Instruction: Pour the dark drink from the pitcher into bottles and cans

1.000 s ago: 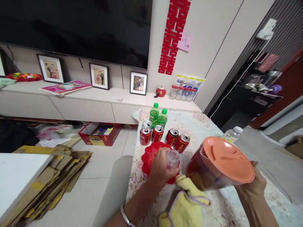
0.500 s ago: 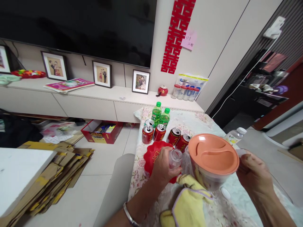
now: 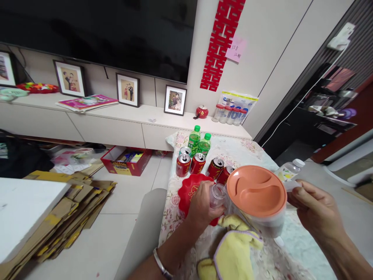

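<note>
My left hand (image 3: 201, 204) is wrapped round a small clear open-mouthed bottle (image 3: 218, 194), above a red scalloped plate (image 3: 184, 194). On the right, my right hand (image 3: 317, 206) grips the handle of a clear pitcher (image 3: 266, 225) with an orange lid (image 3: 256, 190). The pitcher leans left, its lid edge close beside the bottle's mouth. Whether anything flows between them I cannot tell. Below both lies a yellow cloth (image 3: 236, 254) with a purple edge, and a small white cap (image 3: 279, 242) is partly hidden by the pitcher.
Several red cans (image 3: 197, 163) and two green-capped bottles (image 3: 194, 140) stand behind the plate on the flowered tablecloth (image 3: 171, 217). A white-capped bottle (image 3: 290, 170) is behind the pitcher. Red-lidded jars (image 3: 225, 114) stand on the cabinet; flattened cardboard (image 3: 70, 217) lies on the floor left.
The pitcher has moved left towards the bottle and tilts more, with my right hand raised slightly. My left hand keeps the bottle almost where it was.
</note>
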The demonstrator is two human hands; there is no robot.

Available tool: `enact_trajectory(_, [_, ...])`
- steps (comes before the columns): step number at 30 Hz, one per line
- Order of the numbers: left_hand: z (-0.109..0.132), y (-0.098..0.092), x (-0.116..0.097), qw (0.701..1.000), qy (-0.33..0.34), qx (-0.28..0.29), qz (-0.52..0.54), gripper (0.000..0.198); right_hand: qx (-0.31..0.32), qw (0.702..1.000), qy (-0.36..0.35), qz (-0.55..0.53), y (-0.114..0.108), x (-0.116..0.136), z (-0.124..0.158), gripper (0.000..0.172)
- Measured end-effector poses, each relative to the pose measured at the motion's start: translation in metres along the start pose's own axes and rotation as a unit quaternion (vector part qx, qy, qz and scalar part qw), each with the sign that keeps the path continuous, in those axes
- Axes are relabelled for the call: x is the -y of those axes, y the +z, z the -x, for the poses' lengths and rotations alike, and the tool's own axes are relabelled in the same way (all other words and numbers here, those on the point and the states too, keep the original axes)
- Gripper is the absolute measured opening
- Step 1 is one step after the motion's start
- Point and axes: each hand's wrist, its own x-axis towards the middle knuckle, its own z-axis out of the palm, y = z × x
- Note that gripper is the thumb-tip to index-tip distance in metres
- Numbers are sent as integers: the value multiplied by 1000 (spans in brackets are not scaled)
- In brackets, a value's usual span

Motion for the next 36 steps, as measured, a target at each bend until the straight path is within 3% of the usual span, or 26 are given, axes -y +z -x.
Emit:
enact_trajectory(9, [1,2,4,1000,5,5,5,71,18,998,27,52,-1,5,0,58])
enact_trajectory(36, [1,3,4,1000,4,8,4,71,52,992,2,116,1,20,-4,61])
